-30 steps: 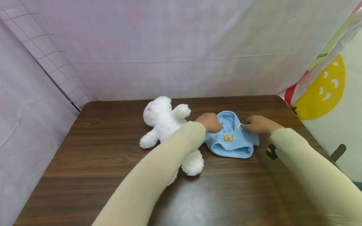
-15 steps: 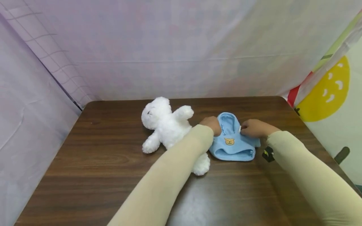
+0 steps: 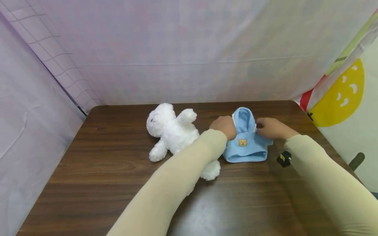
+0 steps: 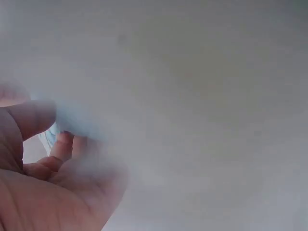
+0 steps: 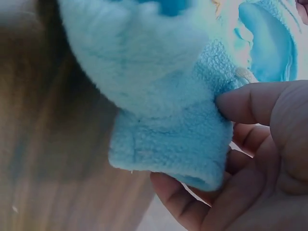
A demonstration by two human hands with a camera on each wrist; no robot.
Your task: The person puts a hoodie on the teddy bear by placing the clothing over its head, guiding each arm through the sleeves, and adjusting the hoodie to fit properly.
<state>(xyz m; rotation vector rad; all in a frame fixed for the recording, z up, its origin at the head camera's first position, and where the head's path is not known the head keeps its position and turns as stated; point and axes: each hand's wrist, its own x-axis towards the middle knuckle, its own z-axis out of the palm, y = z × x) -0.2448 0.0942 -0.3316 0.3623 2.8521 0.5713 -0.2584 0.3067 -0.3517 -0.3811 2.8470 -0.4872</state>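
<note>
A small light-blue hoodie (image 3: 247, 149) with a bear-face patch is at the right of the table, hood toward the back and hem opening toward the front. My left hand (image 3: 225, 127) grips its left shoulder; in the left wrist view, blue cloth (image 4: 72, 120) shows between thumb and fingers. My right hand (image 3: 272, 128) pinches the other shoulder near a white cord. In the right wrist view, the thumb presses the fleecy cloth beside a short sleeve (image 5: 168, 144). A white plush toy (image 3: 178, 134) lies left of the hoodie, partly hidden behind my left forearm.
The brown wooden table (image 3: 103, 164) is backed by a pale hanging cloth (image 3: 177, 59). A printed cloth with a yellow shape (image 3: 342, 95) hangs at the right. A small black device (image 3: 284, 159) is at my right sleeve. Pale blur fills most of the left wrist view.
The hoodie first came slightly nearer, then moved toward the back with both hands, its hood now standing higher in view. The plush toy stays about where it was.
</note>
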